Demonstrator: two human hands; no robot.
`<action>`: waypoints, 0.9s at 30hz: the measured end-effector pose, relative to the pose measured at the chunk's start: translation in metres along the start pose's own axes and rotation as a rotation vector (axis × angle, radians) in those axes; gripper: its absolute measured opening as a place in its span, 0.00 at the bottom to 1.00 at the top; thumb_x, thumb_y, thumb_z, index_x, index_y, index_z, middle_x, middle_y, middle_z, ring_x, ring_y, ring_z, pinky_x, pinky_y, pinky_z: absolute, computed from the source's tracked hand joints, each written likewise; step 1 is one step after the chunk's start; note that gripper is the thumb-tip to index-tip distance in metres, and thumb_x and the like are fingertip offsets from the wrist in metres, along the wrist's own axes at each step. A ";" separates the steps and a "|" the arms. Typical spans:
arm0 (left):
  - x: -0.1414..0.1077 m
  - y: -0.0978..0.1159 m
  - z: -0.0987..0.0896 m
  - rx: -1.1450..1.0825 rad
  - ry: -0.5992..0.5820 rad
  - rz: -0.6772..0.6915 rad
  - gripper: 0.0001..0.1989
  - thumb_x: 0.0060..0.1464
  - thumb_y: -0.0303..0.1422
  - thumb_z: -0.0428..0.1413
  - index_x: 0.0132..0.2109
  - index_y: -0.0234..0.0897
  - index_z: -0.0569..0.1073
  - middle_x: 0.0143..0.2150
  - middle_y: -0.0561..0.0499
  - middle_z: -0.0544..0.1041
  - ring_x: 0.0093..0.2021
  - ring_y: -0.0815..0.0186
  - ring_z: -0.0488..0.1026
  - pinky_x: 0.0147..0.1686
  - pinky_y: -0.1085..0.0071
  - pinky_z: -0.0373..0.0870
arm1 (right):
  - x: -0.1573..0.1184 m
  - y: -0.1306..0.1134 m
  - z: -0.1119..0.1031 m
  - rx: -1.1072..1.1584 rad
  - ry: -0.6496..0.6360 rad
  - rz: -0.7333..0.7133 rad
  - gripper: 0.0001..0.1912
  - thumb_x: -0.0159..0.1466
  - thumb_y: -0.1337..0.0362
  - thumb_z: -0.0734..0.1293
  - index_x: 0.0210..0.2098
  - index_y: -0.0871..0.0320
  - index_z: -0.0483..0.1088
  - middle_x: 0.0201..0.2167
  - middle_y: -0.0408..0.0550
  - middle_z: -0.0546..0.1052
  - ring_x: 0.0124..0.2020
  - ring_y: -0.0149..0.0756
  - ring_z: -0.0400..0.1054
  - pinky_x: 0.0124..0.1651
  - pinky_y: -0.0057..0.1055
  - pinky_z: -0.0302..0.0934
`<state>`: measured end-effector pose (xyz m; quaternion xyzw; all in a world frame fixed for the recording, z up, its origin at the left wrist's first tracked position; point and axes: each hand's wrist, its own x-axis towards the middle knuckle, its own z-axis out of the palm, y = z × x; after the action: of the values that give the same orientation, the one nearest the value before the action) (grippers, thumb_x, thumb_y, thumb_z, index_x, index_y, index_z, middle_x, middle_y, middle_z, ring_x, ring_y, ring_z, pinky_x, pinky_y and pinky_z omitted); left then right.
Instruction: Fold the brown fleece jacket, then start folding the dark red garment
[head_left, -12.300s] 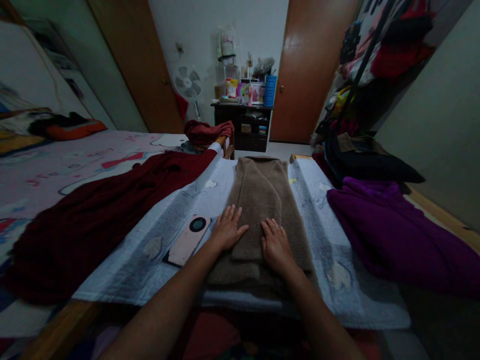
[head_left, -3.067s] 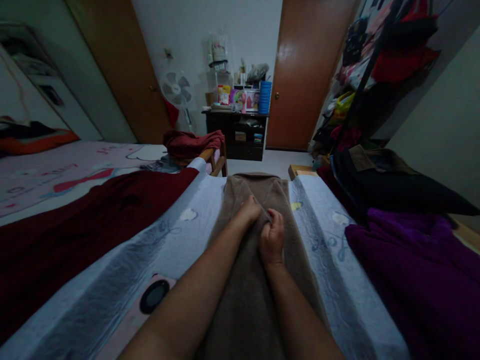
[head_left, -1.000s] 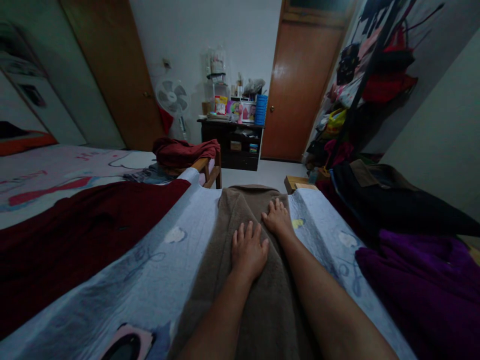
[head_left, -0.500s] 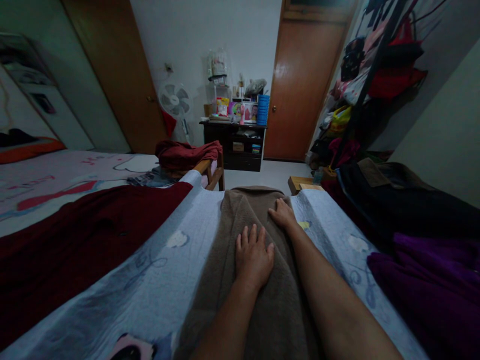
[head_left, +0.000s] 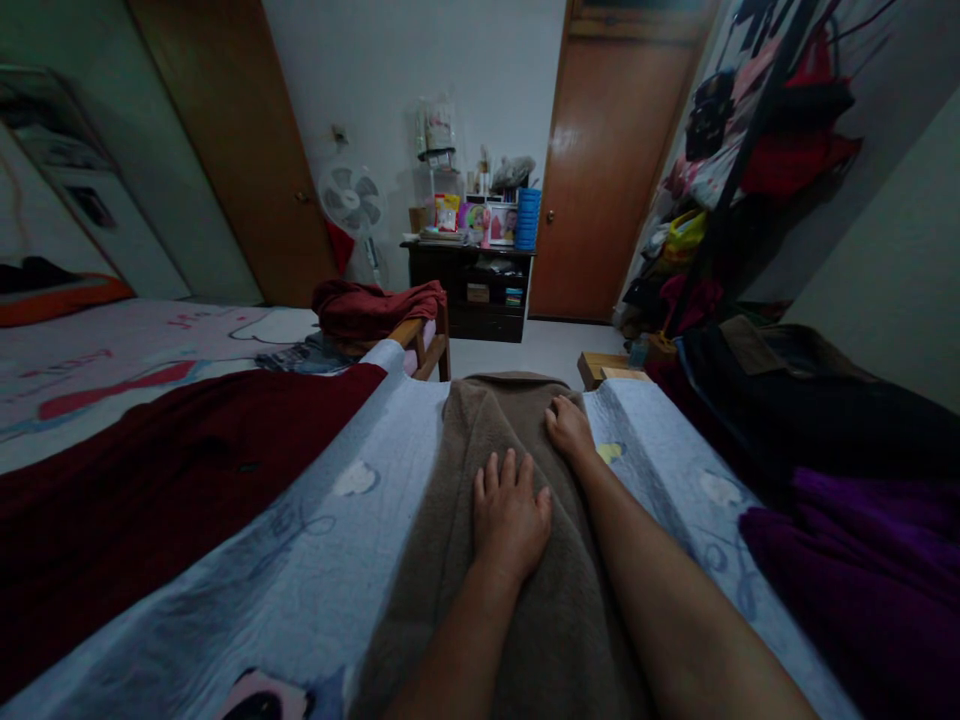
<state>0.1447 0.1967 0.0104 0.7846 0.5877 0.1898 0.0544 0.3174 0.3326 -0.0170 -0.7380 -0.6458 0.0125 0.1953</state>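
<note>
A brown garment lies lengthwise over a light blue patterned sheet, its far end at the sheet's far edge. My left hand rests flat on the middle of the garment, palm down with the fingers spread. Farther forward and to the right, my right hand touches the garment near its far right edge. The fingers of that hand are curled in against the cloth, and whether they grip any of it cannot be made out.
Dark red clothing lies at the left. Dark folded clothes and a purple garment lie at the right. Beyond are a reddish cloth on a wooden bed frame, a wooden box and a black cabinet.
The fingers of my right hand have drawn in from a wider spread, and the hand has shifted slightly right. My left hand stays almost where it was.
</note>
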 end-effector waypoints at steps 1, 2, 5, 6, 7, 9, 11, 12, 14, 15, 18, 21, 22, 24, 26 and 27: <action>0.000 0.000 0.000 -0.002 0.000 0.000 0.26 0.62 0.43 0.46 0.64 0.40 0.64 0.68 0.46 0.61 0.68 0.49 0.54 0.65 0.49 0.51 | -0.001 -0.001 0.001 -0.009 0.043 0.022 0.24 0.68 0.61 0.54 0.60 0.67 0.61 0.65 0.61 0.61 0.66 0.43 0.51 0.66 0.38 0.44; 0.000 0.000 -0.001 -0.003 0.000 -0.001 0.26 0.62 0.43 0.46 0.64 0.40 0.64 0.68 0.45 0.61 0.68 0.49 0.54 0.65 0.49 0.51 | -0.003 -0.002 0.001 -0.020 0.087 0.051 0.24 0.67 0.61 0.55 0.60 0.66 0.61 0.65 0.61 0.60 0.66 0.45 0.50 0.66 0.40 0.44; 0.000 0.000 -0.001 -0.004 -0.006 -0.005 0.26 0.62 0.43 0.46 0.64 0.40 0.64 0.67 0.46 0.62 0.68 0.50 0.54 0.65 0.49 0.51 | -0.006 -0.007 -0.001 -0.038 0.145 0.142 0.25 0.65 0.58 0.58 0.58 0.63 0.61 0.64 0.62 0.60 0.65 0.50 0.51 0.63 0.43 0.47; 0.000 0.000 -0.001 -0.004 -0.008 -0.006 0.26 0.62 0.43 0.46 0.64 0.40 0.64 0.67 0.46 0.62 0.68 0.50 0.54 0.65 0.49 0.51 | -0.006 -0.008 -0.002 -0.037 0.127 0.155 0.25 0.65 0.57 0.59 0.58 0.63 0.61 0.62 0.62 0.61 0.64 0.50 0.52 0.62 0.43 0.49; 0.000 0.000 -0.001 -0.005 -0.009 -0.006 0.26 0.62 0.42 0.46 0.64 0.40 0.64 0.68 0.46 0.62 0.68 0.50 0.53 0.65 0.49 0.51 | -0.005 -0.010 -0.004 -0.035 0.099 0.160 0.25 0.64 0.56 0.59 0.57 0.63 0.62 0.61 0.63 0.63 0.63 0.51 0.54 0.62 0.43 0.50; 0.000 0.000 0.000 -0.006 -0.007 -0.005 0.26 0.62 0.43 0.46 0.64 0.40 0.64 0.68 0.46 0.61 0.68 0.50 0.53 0.65 0.49 0.51 | -0.001 -0.013 -0.009 -0.026 0.026 0.178 0.25 0.63 0.57 0.60 0.56 0.64 0.63 0.58 0.64 0.66 0.60 0.51 0.58 0.61 0.42 0.51; 0.000 0.000 0.000 -0.007 -0.004 -0.003 0.26 0.62 0.43 0.45 0.64 0.40 0.63 0.68 0.46 0.61 0.68 0.50 0.53 0.65 0.48 0.51 | 0.005 -0.018 -0.013 -0.015 -0.032 0.223 0.25 0.61 0.58 0.62 0.54 0.65 0.66 0.56 0.65 0.68 0.58 0.53 0.61 0.59 0.43 0.54; 0.000 0.000 0.000 -0.008 -0.004 -0.002 0.26 0.63 0.43 0.45 0.64 0.40 0.63 0.68 0.46 0.61 0.68 0.49 0.53 0.65 0.49 0.51 | 0.008 -0.020 -0.014 -0.008 -0.047 0.253 0.25 0.59 0.60 0.63 0.53 0.66 0.66 0.55 0.66 0.69 0.57 0.54 0.63 0.57 0.43 0.56; 0.000 -0.001 0.000 -0.008 -0.007 -0.001 0.26 0.63 0.43 0.45 0.64 0.40 0.64 0.68 0.46 0.61 0.68 0.50 0.53 0.65 0.49 0.51 | 0.012 -0.025 -0.014 0.000 -0.049 0.303 0.25 0.58 0.62 0.63 0.53 0.68 0.66 0.54 0.68 0.69 0.55 0.55 0.64 0.55 0.44 0.58; 0.000 -0.001 0.000 -0.008 -0.010 -0.002 0.26 0.63 0.43 0.45 0.64 0.40 0.64 0.68 0.46 0.61 0.68 0.50 0.53 0.65 0.49 0.51 | 0.013 -0.026 -0.013 0.002 -0.026 0.324 0.26 0.58 0.62 0.63 0.54 0.69 0.65 0.54 0.69 0.69 0.56 0.55 0.64 0.55 0.44 0.58; 0.000 -0.001 0.001 -0.012 -0.010 -0.005 0.26 0.62 0.42 0.46 0.64 0.40 0.64 0.68 0.46 0.61 0.68 0.50 0.54 0.65 0.49 0.51 | 0.013 -0.027 -0.008 0.049 0.107 0.420 0.30 0.59 0.60 0.63 0.58 0.70 0.61 0.57 0.71 0.64 0.58 0.55 0.61 0.57 0.43 0.56; 0.000 -0.001 0.001 -0.019 -0.007 -0.006 0.26 0.62 0.42 0.46 0.64 0.41 0.64 0.68 0.47 0.61 0.68 0.50 0.53 0.65 0.49 0.51 | 0.009 -0.023 -0.005 0.118 0.185 0.504 0.33 0.57 0.56 0.65 0.58 0.68 0.61 0.56 0.71 0.65 0.57 0.56 0.62 0.57 0.43 0.56; 0.000 -0.001 0.001 -0.020 -0.008 -0.007 0.26 0.62 0.42 0.47 0.64 0.41 0.64 0.68 0.47 0.61 0.68 0.50 0.53 0.65 0.49 0.51 | 0.008 -0.022 -0.006 0.125 0.184 0.510 0.33 0.57 0.55 0.66 0.57 0.68 0.62 0.55 0.70 0.66 0.56 0.56 0.62 0.57 0.43 0.56; 0.001 -0.001 0.001 -0.021 -0.011 -0.006 0.26 0.62 0.42 0.47 0.64 0.40 0.64 0.68 0.46 0.61 0.68 0.50 0.54 0.65 0.49 0.51 | 0.006 -0.022 -0.008 0.100 0.209 0.500 0.30 0.57 0.56 0.66 0.55 0.67 0.64 0.53 0.69 0.67 0.56 0.57 0.62 0.56 0.45 0.57; 0.001 0.000 0.001 -0.020 -0.013 -0.006 0.26 0.62 0.42 0.47 0.64 0.41 0.64 0.68 0.46 0.61 0.68 0.50 0.54 0.65 0.49 0.51 | 0.003 -0.026 -0.011 0.044 0.259 0.479 0.26 0.58 0.58 0.66 0.53 0.66 0.67 0.53 0.68 0.67 0.56 0.58 0.60 0.55 0.47 0.57; 0.001 0.000 0.001 -0.018 -0.012 -0.007 0.26 0.62 0.42 0.47 0.64 0.41 0.64 0.68 0.46 0.61 0.68 0.50 0.54 0.65 0.49 0.51 | 0.001 -0.028 -0.012 0.014 0.278 0.464 0.23 0.59 0.59 0.66 0.51 0.65 0.69 0.53 0.67 0.67 0.55 0.58 0.60 0.54 0.48 0.57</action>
<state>0.1449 0.1979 0.0101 0.7831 0.5885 0.1901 0.0657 0.2942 0.3331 0.0033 -0.8595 -0.4263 -0.0401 0.2790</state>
